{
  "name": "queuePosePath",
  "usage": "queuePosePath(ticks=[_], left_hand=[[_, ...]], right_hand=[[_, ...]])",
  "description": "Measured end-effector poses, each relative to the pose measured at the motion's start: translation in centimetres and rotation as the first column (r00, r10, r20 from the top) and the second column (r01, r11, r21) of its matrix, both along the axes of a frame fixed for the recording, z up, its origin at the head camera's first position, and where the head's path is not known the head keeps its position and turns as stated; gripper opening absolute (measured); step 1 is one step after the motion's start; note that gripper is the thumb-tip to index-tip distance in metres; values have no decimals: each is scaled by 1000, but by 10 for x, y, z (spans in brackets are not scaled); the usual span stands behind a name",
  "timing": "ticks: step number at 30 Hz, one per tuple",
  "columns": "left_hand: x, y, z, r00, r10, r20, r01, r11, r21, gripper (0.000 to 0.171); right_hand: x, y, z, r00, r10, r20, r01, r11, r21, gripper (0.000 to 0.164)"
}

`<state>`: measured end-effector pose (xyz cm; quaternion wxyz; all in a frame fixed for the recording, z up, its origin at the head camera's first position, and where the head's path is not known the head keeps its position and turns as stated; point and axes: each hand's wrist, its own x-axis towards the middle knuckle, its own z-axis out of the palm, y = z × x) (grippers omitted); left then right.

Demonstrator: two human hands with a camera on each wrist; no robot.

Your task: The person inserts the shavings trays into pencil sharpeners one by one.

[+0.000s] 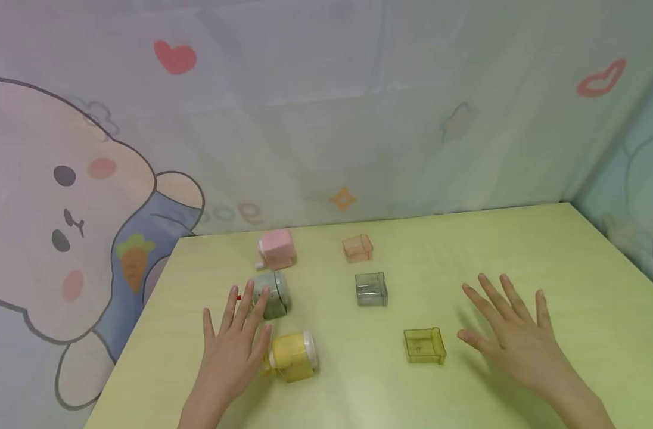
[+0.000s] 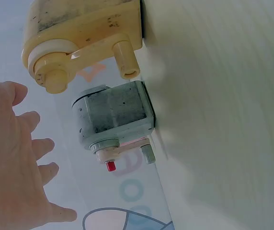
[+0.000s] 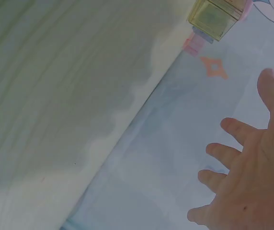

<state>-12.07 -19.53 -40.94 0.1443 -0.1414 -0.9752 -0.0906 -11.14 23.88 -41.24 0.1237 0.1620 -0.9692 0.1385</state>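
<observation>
Head view: the left grip (image 1: 232,354) was spread wide near the yellow sharpener (image 1: 292,356) and the grey sharpener (image 1: 278,295)! The right grip (image 1: 525,348), splayed too, hung beside the yellow tray (image 1: 424,347); all three sat on the worktop (image 1: 509,250).

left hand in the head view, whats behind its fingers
A boxy grey plastic device with a small red tip shows behind the left hand. Its crank is mostly covered there, but the left wrist view shows it.
</observation>
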Motion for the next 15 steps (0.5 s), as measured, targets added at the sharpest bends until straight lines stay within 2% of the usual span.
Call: queuePosePath(ticks=[4,11,15], left_hand=[[2,1,0,1000,-4,16,4,999,38,54],[6,3,6,994,-104,22,102,993,53,65],[8,5,6,991,-131,18,130,991,38,68]], right_hand=[[-1,-2,-2,1000,12,-14,-12,1000,5,78],[-2,-7,-2,997,65,-31,-66,998,-11,84],[-3,-12,-3,995,97,-35,-98,995,-31,86]])
